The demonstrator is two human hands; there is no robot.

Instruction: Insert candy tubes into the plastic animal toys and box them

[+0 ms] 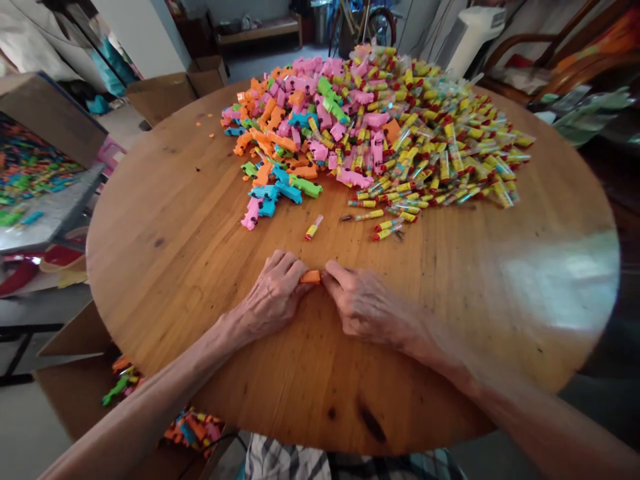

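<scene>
Centrally in frame: small orange piece (pixel 311 277), blocky, ends covered; left hand (pixel 280 285), right hand (pixel 359 300) pinching opposite ends.

Orange piece (pixel 311 277): a single small, blocky piece, plain bright orange on the face that shows, with a roughly rectangular outline.
Pose: lying crosswise, its longer side running from one hand to the other, close to level.
Left end: gripped in the bent fingers of the left hand (pixel 280 287), which cover part of it.
Right end: pinched at the fingertips of the right hand (pixel 367 303), its tip hidden there.
Place: in the narrow gap between both hands, above the tabletop (pixel 310 373); whether it touches the wood cannot be told.
Middle: uncovered by either hand.
</scene>
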